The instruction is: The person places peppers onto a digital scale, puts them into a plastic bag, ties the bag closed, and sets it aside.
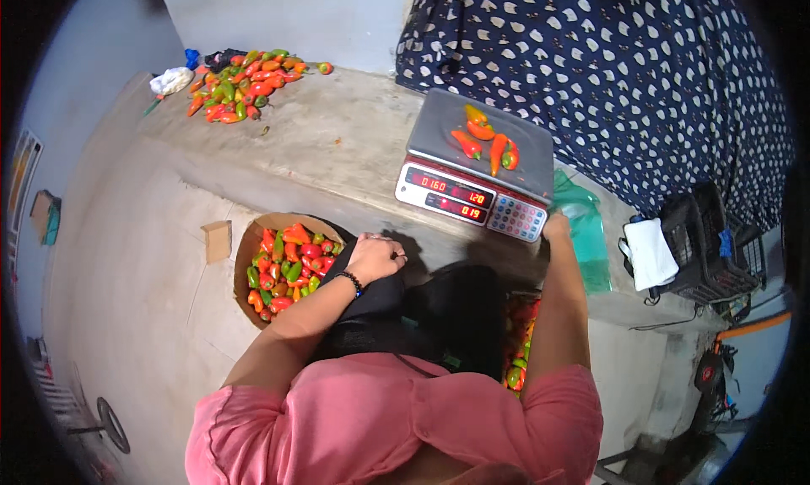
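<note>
My left hand rests on my dark-trousered leg with its fingers curled in, and I see nothing in it. My right hand is at the front right corner of a digital scale, beside a green plastic bag. Its fingers are mostly hidden, so whether it grips the bag or the scale's edge is unclear. Several red and orange peppers lie on the grey scale plate. The scale's red displays are lit. Left of my left arm stands an open cardboard box full of red, green and orange peppers.
A heap of peppers lies at the far left of the concrete ledge. More peppers show beneath my right arm. A patterned dark cloth hangs behind the scale. Black crates with a white cloth stand at right.
</note>
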The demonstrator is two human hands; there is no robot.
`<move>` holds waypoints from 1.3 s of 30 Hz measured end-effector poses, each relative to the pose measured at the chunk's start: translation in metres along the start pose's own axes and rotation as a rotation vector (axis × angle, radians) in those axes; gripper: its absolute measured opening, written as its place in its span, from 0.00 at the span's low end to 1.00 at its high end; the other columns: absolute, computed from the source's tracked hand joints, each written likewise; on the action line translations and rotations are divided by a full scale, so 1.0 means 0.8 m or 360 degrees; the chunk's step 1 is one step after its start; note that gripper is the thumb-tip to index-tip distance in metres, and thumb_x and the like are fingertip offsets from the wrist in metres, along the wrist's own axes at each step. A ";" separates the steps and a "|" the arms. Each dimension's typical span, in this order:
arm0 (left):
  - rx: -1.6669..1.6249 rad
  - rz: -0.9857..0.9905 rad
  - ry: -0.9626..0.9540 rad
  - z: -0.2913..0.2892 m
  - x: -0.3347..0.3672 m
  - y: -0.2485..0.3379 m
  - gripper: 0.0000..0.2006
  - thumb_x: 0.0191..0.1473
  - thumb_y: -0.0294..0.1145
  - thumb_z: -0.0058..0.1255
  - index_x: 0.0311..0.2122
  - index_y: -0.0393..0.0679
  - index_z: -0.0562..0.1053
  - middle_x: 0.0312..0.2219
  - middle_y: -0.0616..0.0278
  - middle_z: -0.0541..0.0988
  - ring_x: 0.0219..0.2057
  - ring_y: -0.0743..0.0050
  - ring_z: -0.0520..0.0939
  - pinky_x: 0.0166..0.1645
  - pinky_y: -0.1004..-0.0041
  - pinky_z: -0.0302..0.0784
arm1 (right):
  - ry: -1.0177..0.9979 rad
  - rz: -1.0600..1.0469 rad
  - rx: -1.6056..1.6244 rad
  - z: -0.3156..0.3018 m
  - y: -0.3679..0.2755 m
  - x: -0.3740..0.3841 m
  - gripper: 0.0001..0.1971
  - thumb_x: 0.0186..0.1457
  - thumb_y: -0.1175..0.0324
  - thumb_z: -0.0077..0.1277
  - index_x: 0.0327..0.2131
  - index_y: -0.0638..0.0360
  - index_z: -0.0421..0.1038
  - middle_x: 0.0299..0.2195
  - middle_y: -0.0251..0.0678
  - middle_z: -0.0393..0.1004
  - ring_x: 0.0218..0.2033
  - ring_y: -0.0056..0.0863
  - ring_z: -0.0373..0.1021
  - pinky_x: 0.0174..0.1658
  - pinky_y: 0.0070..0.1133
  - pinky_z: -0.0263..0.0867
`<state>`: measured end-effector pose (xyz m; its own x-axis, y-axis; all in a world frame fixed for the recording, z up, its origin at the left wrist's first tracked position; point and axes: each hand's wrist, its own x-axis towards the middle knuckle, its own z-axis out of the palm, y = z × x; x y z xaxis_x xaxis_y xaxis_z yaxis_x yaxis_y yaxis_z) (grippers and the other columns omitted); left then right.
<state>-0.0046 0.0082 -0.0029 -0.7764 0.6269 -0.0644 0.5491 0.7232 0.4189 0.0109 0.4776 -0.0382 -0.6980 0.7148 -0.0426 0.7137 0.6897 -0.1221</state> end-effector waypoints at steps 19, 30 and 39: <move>0.0013 -0.0033 -0.0072 -0.007 0.008 0.008 0.10 0.44 0.43 0.48 0.29 0.53 0.78 0.31 0.62 0.79 0.40 0.64 0.75 0.48 0.65 0.61 | 0.0176 -0.0007 -0.0133 0.000 0.029 -0.040 0.13 0.52 0.63 0.42 0.41 0.48 0.70 0.43 0.37 0.69 0.40 0.43 0.69 0.42 0.35 0.66; 0.0013 -0.0004 -0.0031 -0.001 0.005 -0.001 0.11 0.45 0.45 0.49 0.29 0.54 0.77 0.29 0.60 0.78 0.39 0.61 0.75 0.46 0.66 0.62 | 0.0276 0.0077 0.0306 0.017 0.007 -0.040 0.11 0.50 0.66 0.45 0.36 0.60 0.72 0.38 0.47 0.72 0.40 0.45 0.69 0.44 0.34 0.65; 0.0030 0.0004 -0.0017 -0.002 0.006 0.005 0.10 0.45 0.45 0.49 0.28 0.54 0.77 0.28 0.60 0.78 0.38 0.62 0.75 0.46 0.65 0.62 | -0.0376 0.0155 0.1111 -0.166 0.015 0.011 0.10 0.51 0.66 0.44 0.30 0.63 0.71 0.23 0.44 0.75 0.27 0.47 0.71 0.33 0.34 0.67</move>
<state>-0.0066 0.0138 0.0004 -0.7719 0.6315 -0.0731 0.5566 0.7269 0.4021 0.0212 0.5076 0.0917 -0.6834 0.6709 -0.2878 0.6252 0.3344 -0.7052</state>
